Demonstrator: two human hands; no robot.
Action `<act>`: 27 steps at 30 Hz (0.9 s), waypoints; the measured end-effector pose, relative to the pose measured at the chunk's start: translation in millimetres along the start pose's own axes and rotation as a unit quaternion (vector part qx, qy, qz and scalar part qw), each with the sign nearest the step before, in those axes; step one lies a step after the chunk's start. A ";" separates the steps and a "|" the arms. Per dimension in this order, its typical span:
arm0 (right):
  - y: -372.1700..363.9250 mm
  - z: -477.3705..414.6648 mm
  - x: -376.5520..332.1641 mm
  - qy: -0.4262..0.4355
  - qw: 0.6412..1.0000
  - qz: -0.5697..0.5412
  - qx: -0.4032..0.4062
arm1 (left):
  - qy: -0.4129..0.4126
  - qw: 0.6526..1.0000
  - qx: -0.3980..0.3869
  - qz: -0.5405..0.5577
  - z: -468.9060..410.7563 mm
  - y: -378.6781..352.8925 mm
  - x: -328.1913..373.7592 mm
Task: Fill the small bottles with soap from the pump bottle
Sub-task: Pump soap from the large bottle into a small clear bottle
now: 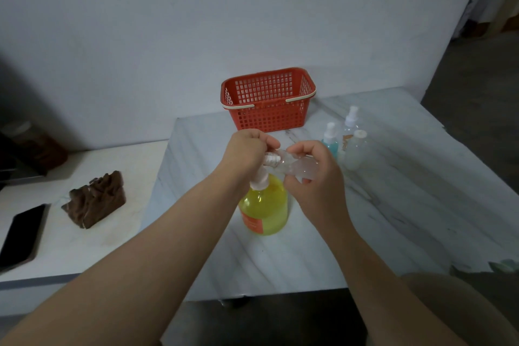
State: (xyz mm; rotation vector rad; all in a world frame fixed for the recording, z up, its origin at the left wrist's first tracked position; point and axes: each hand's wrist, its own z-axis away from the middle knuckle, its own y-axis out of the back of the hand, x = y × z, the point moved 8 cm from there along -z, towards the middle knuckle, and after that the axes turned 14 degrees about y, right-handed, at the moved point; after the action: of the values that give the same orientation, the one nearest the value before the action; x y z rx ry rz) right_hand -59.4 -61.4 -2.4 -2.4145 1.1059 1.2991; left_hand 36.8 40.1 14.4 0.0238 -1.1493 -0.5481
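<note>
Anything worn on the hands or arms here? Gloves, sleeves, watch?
Left hand and right hand: no gloves, rings or bands seen. Left forearm and right forearm: no sleeves, no watch, nothing worn up to the frame edge.

My left hand curls over the pump head of the yellow pump bottle, which stands on the marble desk. My right hand grips a small clear bottle tilted on its side, its threaded neck by the pump's spout. Three other small bottles stand to the right, near a red basket. A phone lies far left.
</note>
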 end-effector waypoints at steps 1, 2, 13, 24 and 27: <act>0.8 -0.3 0.4 -0.001 1.000 0.001 0.000 | 0.000 1.000 -0.004 0.000 0.6 -1.2 1.4; 1.2 -0.6 1.3 -0.002 1.000 0.002 0.001 | 0.002 1.000 -0.006 -0.001 -0.3 -2.4 1.9; -3.0 0.9 9.8 -0.023 1.000 0.004 -0.016 | -0.022 0.999 -0.007 -0.048 -1.7 -6.6 -1.7; -7.9 3.9 10.8 -0.043 0.999 0.008 -0.015 | -0.006 0.999 0.032 -0.005 -7.9 -0.7 -13.6; -6.9 3.4 9.6 -0.035 0.999 0.007 -0.007 | -0.009 0.999 0.042 -0.003 -6.6 0.9 -12.4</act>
State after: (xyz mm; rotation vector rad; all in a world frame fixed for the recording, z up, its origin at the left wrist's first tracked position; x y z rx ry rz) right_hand -53.6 -59.9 -13.1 -2.3566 1.1015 1.3892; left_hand 39.2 44.5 1.3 0.0945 -1.1902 -0.5055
